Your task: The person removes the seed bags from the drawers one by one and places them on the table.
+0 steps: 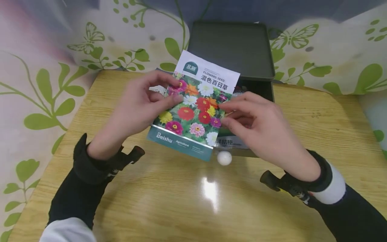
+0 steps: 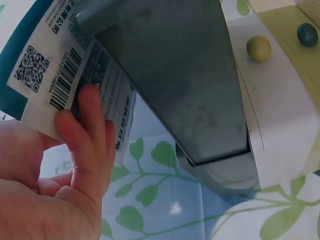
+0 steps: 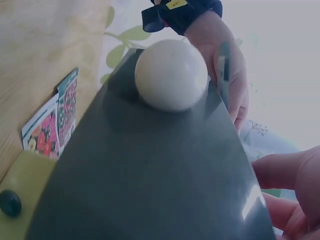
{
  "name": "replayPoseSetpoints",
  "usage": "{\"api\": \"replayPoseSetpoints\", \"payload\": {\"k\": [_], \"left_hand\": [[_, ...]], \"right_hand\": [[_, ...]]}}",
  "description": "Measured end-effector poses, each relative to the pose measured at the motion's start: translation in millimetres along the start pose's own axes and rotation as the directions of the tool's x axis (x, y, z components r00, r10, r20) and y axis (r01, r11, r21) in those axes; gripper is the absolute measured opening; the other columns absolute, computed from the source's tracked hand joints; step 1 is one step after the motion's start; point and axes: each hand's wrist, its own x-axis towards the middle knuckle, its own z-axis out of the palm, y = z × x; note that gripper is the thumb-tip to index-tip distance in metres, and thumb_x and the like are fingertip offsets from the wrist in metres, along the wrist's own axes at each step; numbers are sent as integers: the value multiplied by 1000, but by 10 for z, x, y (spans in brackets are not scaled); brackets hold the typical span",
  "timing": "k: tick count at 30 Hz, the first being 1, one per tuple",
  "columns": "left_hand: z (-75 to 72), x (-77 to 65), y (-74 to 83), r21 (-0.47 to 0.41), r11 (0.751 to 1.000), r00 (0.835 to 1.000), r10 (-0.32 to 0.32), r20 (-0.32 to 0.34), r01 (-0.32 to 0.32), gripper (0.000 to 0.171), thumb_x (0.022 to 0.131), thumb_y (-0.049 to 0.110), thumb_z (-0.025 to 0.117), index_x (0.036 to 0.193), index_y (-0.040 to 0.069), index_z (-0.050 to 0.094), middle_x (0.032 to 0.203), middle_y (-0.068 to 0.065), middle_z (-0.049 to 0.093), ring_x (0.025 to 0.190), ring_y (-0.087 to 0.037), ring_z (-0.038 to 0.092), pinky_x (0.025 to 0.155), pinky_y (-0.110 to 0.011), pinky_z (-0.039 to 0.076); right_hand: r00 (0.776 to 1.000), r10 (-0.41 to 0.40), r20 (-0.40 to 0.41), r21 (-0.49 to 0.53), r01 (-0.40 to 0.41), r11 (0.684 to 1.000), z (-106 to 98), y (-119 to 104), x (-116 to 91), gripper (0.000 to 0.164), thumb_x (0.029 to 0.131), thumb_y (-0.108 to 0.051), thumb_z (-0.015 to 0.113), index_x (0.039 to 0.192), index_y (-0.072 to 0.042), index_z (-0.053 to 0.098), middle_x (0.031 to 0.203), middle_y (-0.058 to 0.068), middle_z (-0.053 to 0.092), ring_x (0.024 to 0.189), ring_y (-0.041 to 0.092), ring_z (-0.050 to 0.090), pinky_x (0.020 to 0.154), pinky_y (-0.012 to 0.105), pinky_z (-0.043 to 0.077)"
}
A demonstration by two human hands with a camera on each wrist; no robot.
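My left hand (image 1: 142,104) pinches a flower seed packet (image 1: 196,131) between thumb and fingers, its zinnia picture facing up in the head view. The left wrist view shows the packet's back, with a barcode and QR code (image 2: 31,69), beside the left fingers (image 2: 82,145). At the packet's right edge in the head view is my right hand (image 1: 261,124), fingers bent; the right wrist view shows nothing between its fingers (image 3: 282,172). Below lies a pulled-out dark grey drawer (image 3: 150,165) with a white round knob (image 1: 224,158). Another seed packet (image 1: 225,142) in it is partly hidden.
Behind stands a dark grey box top (image 1: 231,50) against leaf-patterned cloth. Other seed packets (image 3: 55,120) lie left of the drawer on the wooden table (image 1: 169,201). The left wrist view also shows a yellow knob (image 2: 258,48) and a dark blue knob (image 2: 307,35).
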Motion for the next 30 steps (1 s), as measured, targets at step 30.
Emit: {"api": "replayPoseSetpoints", "payload": {"k": [30], "left_hand": [[-848, 81, -838, 9, 988, 925, -141, -354, 154, 23, 92, 17, 73, 113, 9, 69, 119, -3, 64, 64, -8, 63, 61, -18, 47]], "right_hand": [[985, -96, 143, 53, 90, 995, 141, 86, 108, 36, 96, -12, 69, 131, -9, 65, 124, 0, 63, 94, 3, 66, 75, 27, 55]]}}
